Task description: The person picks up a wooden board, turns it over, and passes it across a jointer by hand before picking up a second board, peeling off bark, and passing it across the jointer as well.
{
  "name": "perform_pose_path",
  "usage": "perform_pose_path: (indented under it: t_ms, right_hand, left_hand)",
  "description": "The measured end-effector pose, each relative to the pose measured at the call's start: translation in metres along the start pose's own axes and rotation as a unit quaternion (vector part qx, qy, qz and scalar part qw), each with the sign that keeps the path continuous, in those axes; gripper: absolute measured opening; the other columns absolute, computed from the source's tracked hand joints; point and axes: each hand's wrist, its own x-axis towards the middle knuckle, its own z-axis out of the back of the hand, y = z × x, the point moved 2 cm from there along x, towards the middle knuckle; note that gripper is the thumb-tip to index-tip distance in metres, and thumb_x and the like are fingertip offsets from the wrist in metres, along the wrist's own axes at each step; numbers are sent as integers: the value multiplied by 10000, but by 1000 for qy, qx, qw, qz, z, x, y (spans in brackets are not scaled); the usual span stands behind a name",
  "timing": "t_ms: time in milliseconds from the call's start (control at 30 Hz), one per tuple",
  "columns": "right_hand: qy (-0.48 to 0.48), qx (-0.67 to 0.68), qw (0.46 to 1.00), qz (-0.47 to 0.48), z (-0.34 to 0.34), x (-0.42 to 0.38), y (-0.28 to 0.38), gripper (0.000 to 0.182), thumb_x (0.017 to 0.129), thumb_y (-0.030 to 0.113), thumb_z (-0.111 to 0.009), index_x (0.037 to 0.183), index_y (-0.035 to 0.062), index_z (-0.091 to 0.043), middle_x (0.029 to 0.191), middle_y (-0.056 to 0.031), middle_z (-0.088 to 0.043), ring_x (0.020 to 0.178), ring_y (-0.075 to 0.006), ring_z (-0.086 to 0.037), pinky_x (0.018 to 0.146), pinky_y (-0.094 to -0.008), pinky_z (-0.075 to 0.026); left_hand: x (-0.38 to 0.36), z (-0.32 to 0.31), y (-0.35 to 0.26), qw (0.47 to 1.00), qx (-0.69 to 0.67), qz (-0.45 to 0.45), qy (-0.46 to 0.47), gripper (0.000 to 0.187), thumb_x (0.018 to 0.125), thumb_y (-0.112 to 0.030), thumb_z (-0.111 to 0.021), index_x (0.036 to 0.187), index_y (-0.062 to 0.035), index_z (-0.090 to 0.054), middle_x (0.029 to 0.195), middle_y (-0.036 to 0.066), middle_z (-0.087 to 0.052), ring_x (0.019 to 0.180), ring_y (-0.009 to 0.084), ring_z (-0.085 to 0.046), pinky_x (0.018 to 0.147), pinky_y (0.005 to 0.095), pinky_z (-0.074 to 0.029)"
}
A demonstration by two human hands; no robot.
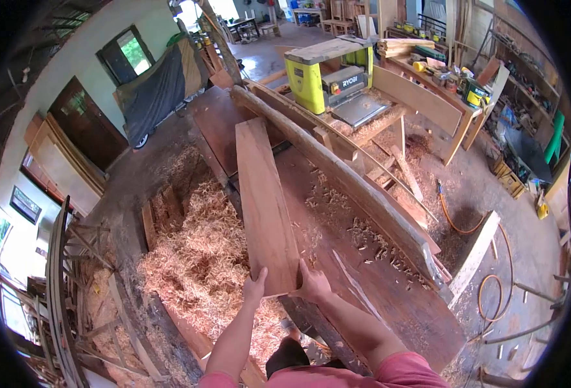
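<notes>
A long flat wooden board point(266, 207) stretches away from me over the edge of a dark reddish tabletop slab point(389, 284). My left hand point(255, 288) grips its near end at the left edge, thumb on the top face and fingers hidden beneath. At the right edge of that same end, my right hand point(314, 283) is closed on the board in the same way. Wood chips lie scattered over the slab to the right. A thick rough-edged plank point(337, 165) stands along the slab's far side.
A green planer point(330, 74) stands beyond the plank. Curly shavings point(198, 246) are heaped on the floor at left. An orange air hose point(482, 284) coils on the right floor. A cluttered workbench point(456, 103) is at the back right, stacked timber point(62, 278) at the left.
</notes>
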Motion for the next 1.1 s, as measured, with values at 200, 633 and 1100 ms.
perform_pose_path:
  t_ms: [200,633,1100]
  right_hand:
    - [18,-10,1000,15,-6,-90,-4,1225,663,509,-880,1541,-81,-261,1041,-243,-704,984,-420,-686,882,-513,-523]
    - [29,36,999,-28,-30,-330,-18,1329,675,646,-842,1556,-103,-187,1432,-296,-509,1321,-418,-497,1120,-469,-416]
    - [-91,28,995,-2,-61,-216,-32,1393,575,600,-918,1559,-90,-212,1323,-240,-617,1176,-408,-582,1029,-459,-485]
  left_hand:
    - [-80,-10,50,993,-104,-39,46,670,938,-446,-731,1337,73,-586,1279,227,-684,1209,309,-649,1027,378,-490]
    - [-287,-37,145,994,-96,24,45,693,934,-373,-746,1426,56,-513,1354,215,-638,1277,311,-601,1082,389,-460]
    - [-168,-34,109,991,-123,23,54,669,922,-429,-759,1374,37,-597,1310,162,-683,1210,270,-645,1025,374,-491]
